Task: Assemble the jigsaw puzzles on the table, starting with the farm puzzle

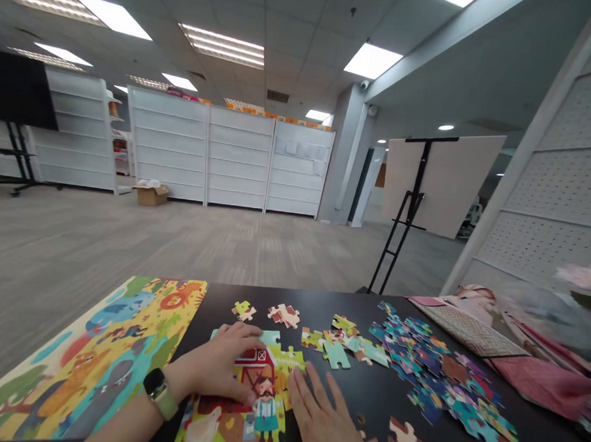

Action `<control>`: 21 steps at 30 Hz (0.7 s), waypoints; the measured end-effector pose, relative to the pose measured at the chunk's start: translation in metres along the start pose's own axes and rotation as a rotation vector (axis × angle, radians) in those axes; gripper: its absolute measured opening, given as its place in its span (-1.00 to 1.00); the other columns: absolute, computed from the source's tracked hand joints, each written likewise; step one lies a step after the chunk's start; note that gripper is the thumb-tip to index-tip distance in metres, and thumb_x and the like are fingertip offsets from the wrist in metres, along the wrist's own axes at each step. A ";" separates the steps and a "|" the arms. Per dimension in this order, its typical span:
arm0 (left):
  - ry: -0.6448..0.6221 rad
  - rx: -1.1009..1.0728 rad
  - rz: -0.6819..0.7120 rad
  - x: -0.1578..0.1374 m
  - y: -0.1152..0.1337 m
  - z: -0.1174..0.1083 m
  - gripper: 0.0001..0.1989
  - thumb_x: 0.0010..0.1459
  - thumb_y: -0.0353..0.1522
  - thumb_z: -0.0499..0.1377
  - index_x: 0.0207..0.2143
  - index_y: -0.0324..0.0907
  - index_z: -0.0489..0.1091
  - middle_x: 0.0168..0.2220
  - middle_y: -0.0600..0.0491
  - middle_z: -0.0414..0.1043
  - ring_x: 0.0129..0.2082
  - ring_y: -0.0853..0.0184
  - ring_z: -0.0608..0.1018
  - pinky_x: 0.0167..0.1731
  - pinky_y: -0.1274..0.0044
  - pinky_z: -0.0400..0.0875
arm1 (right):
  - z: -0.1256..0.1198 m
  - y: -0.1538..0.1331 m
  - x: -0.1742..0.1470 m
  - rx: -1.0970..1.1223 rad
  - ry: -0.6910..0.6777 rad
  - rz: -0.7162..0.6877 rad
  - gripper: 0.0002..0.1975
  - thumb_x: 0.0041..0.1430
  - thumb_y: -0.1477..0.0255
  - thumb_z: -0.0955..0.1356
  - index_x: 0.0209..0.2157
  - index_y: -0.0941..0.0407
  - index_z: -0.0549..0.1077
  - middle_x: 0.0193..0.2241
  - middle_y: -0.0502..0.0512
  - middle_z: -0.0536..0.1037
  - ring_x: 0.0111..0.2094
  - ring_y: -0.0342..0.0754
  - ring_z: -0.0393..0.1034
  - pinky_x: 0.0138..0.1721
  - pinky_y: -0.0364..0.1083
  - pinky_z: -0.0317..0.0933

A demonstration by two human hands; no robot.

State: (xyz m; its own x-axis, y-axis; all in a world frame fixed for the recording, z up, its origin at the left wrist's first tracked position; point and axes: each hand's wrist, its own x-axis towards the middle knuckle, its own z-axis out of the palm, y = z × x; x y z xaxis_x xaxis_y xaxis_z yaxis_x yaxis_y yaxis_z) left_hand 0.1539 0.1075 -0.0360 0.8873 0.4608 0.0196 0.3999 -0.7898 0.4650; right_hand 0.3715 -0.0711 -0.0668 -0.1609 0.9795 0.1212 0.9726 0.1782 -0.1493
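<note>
Farm puzzle (265, 409): at the table's near side, between both hands.
Left hand (224, 360): over the puzzle's left edge, thumb spread from the fingers.
Right hand (321, 416): fingers slightly apart, tips at the puzzle's right edge.
Table (360, 388): dark surface showing between right hand and blue puzzle pieces (437, 363).
Animal picture (117, 350): along the left.
Carpeted floor (224, 243): stretches beyond the table's far edge to white shelving (239, 164).

Cool, even light from blown-out white ceiling panels (373, 61); wide-lens stretching toward the edges; slight softness overall
</note>
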 end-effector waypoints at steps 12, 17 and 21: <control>-0.018 0.006 -0.024 0.000 0.004 -0.001 -0.16 -0.17 0.03 0.45 0.18 0.03 0.39 0.32 -0.12 0.24 0.32 -0.18 0.24 0.31 -0.05 -0.03 | 0.029 0.008 0.005 -0.060 -0.021 0.017 -0.35 0.36 0.10 0.24 0.34 0.16 0.25 0.30 0.30 0.27 0.32 0.45 0.13 0.26 0.38 0.15; -0.033 0.006 -0.041 0.000 0.006 -0.003 -0.13 -0.17 0.08 0.43 0.20 0.03 0.38 0.34 -0.14 0.22 0.33 -0.22 0.22 0.30 -0.11 -0.07 | -0.004 -0.006 0.007 -0.029 -0.003 0.050 -0.16 0.28 -0.01 0.29 0.40 0.21 0.11 0.38 0.34 0.05 0.38 0.52 -0.08 0.27 0.42 0.09; -0.034 -0.003 -0.049 -0.001 0.010 -0.005 -0.13 -0.18 0.06 0.44 0.20 0.03 0.39 0.34 -0.13 0.23 0.32 -0.23 0.22 0.30 -0.11 -0.08 | -0.018 -0.012 0.008 -0.014 0.036 0.074 -0.13 0.29 0.01 0.28 0.43 0.21 -0.03 0.41 0.29 -0.08 0.41 0.50 -0.19 0.30 0.43 0.01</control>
State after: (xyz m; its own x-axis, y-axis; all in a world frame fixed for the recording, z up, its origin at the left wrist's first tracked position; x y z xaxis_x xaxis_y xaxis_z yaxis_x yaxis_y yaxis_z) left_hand 0.1560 0.1011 -0.0269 0.8737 0.4853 -0.0331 0.4427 -0.7652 0.4674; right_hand 0.3618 -0.0671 -0.0460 -0.0824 0.9860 0.1452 0.9840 0.1036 -0.1450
